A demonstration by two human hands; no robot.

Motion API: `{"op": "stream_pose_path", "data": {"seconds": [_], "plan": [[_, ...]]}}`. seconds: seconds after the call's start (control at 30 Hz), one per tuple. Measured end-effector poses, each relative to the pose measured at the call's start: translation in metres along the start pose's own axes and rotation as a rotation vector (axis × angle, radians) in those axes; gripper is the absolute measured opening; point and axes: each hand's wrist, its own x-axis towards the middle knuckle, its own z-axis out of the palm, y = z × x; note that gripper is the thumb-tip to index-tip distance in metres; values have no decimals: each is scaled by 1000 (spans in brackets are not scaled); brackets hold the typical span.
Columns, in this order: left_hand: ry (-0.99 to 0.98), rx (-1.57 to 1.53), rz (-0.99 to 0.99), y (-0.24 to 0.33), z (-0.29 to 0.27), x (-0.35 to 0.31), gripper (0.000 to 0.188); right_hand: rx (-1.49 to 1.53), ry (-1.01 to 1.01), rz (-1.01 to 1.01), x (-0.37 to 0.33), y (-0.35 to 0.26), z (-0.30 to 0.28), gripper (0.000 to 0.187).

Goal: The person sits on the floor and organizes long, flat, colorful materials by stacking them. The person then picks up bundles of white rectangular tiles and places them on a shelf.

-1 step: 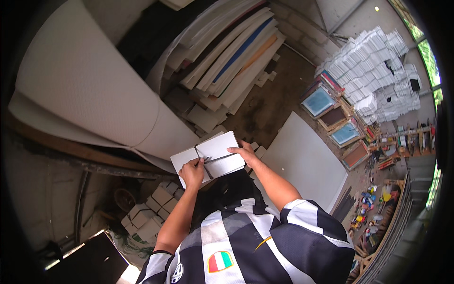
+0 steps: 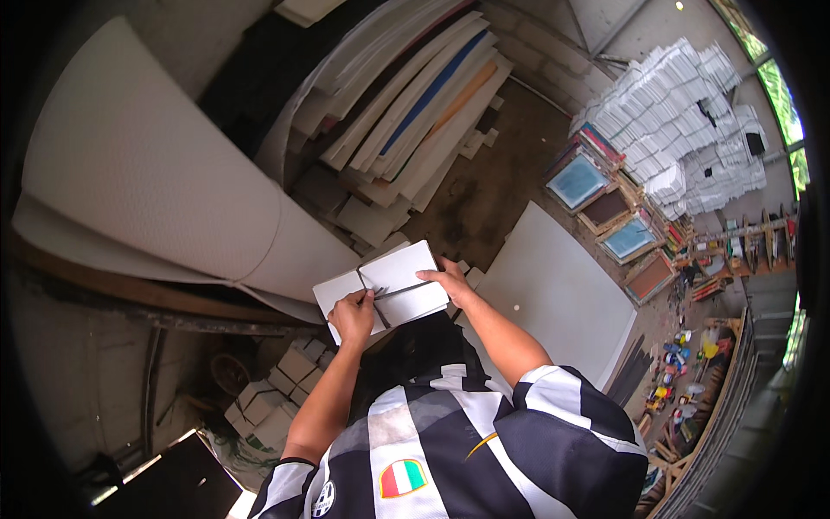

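A bundle of white sheets or flat boxes [image 2: 402, 270] is held tilted in front of my body. Two dark strips [image 2: 386, 291] cross over its top face and meet near the middle, with a short loose end. My left hand [image 2: 352, 317] lies on the bundle's near left part, fingers curled and pinched at the dark strip beside the crossing. At the right end, my right hand [image 2: 447, 278] grips the bundle, thumb on the top face and fingers hidden round the far edge.
A large rolled white sheet [image 2: 164, 173] lies on the left. Long sheets [image 2: 424, 104] are stacked ahead. Tied white bundles [image 2: 285, 372] sit lower left. A flat white board [image 2: 553, 303] lies right, near framed screens [image 2: 577, 183], stacked white bundles [image 2: 666, 112] and small pots [image 2: 674, 363].
The surroundings have shifted very slightly in the view. Both hands and the bundle keep almost the same place and grip.
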Motion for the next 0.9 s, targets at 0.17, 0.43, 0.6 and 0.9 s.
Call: {"op": "stream_pose_path", "data": {"seconds": [0.17,0.43,0.6,0.9], "plan": [[-113,88,153,89,64,51,29,123,143,-32,23,-4,-97,80],[-245,126,400,234,157,125,26,305,404,-30,40,-47,-217,78],[-358,87,527,321,230,154,23,396,625,-46,35,-56,-282,76],[-428,141,752,449,296,245,24,562,821,-65,112,-92,-341,89]]}}
